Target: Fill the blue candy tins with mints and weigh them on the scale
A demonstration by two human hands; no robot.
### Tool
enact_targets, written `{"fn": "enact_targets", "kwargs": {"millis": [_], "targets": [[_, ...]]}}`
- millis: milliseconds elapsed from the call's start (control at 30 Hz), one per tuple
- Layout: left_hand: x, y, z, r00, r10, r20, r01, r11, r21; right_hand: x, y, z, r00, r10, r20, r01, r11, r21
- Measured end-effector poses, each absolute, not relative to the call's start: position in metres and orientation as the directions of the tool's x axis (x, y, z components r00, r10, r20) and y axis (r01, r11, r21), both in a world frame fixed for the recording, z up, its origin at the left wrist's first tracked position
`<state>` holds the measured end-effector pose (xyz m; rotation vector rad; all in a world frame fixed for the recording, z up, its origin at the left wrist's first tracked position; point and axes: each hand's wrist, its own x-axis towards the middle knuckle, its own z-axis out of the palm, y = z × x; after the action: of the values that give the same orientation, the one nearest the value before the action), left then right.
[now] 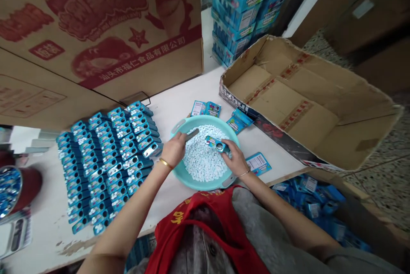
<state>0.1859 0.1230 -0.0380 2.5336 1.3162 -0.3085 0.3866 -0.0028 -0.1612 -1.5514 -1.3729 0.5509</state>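
A turquoise basin (179, 175) full of small white candies (205, 167) stands on the table in front of me. Over its left side, my left hand (174, 150) is closed on a flat grey strip-like tool (192, 134); its exact kind does not show. My right hand (234, 158) grips a small blue candy box (215, 142) above the candies, its face with a round opening turned up. Left of the basin stand rows of similar blue boxes (107, 167), white candies showing at some openings. Several blue cartons (205, 109) lie behind the basin.
A shallow open cardboard box (297, 99) sits at the right. Large printed cartons (105, 30) stand at the back left, beside stacked blue packs (238, 18). At lower right, a carton holds loose blue boxes (310, 199). A red tub (30, 184) stands far left.
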Motion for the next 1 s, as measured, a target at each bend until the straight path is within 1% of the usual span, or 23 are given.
{"fn": "enact_targets", "kwargs": {"millis": [33,133,200,267,300,333,400,500,600,667,733,767,833,900,1000], "targets": [[0.182,0.124,-0.060,0.567,0.734,-0.375,0.820,-0.545,0.175,0.387,-0.002,-0.160,0.279,0.928,0.247,0.493,0.082,-0.866],[0.184,0.109,-0.113,0.627,0.641,-0.442,0.774,-0.579,0.258,0.389,0.000,-0.157,0.315,0.921,0.231,0.462,0.064,-0.884],[0.189,0.089,-0.133,0.694,0.563,-0.450,0.720,-0.565,0.404,0.391,0.001,-0.155,0.342,0.913,0.220,0.441,0.051,-0.896],[0.193,0.070,-0.143,0.748,0.498,-0.439,0.661,-0.498,0.561,0.394,0.001,-0.153,0.378,0.903,0.203,0.418,0.029,-0.908],[0.193,0.064,-0.144,0.764,0.478,-0.432,0.637,-0.457,0.620,0.396,0.001,-0.153,0.394,0.899,0.190,0.407,0.015,-0.913],[0.192,0.060,-0.144,0.772,0.467,-0.431,0.623,-0.422,0.659,0.397,0.001,-0.153,0.404,0.898,0.176,0.395,0.002,-0.919],[0.188,0.060,-0.141,0.780,0.449,-0.437,0.609,-0.379,0.697,0.399,0.000,-0.153,0.399,0.905,0.149,0.376,-0.013,-0.926],[0.176,0.071,-0.125,0.803,0.416,-0.427,0.563,-0.293,0.773,0.401,-0.001,-0.153,0.371,0.919,0.132,0.362,-0.012,-0.932],[0.165,0.084,-0.093,0.829,0.398,-0.393,0.495,-0.193,0.847,0.400,-0.002,-0.154,0.372,0.916,0.149,0.368,0.002,-0.930],[0.161,0.091,-0.066,0.834,0.413,-0.366,0.473,-0.192,0.860,0.398,-0.003,-0.155,0.367,0.915,0.165,0.382,0.014,-0.924],[0.164,0.098,-0.037,0.827,0.449,-0.338,0.485,-0.264,0.834,0.395,-0.004,-0.157,0.336,0.924,0.183,0.402,0.036,-0.915],[0.167,0.100,-0.023,0.821,0.468,-0.326,0.503,-0.324,0.802,0.393,-0.004,-0.157,0.313,0.930,0.193,0.412,0.050,-0.910],[0.179,0.102,0.001,0.810,0.487,-0.326,0.559,-0.474,0.681,0.388,-0.006,-0.158,0.264,0.941,0.212,0.430,0.082,-0.899],[0.194,0.100,0.020,0.782,0.500,-0.373,0.624,-0.614,0.484,0.383,-0.008,-0.158,0.229,0.947,0.227,0.442,0.106,-0.891],[0.218,0.085,0.038,0.702,0.528,-0.478,0.657,-0.739,0.148,0.376,-0.011,-0.157,0.207,0.949,0.236,0.452,0.121,-0.884]]}}
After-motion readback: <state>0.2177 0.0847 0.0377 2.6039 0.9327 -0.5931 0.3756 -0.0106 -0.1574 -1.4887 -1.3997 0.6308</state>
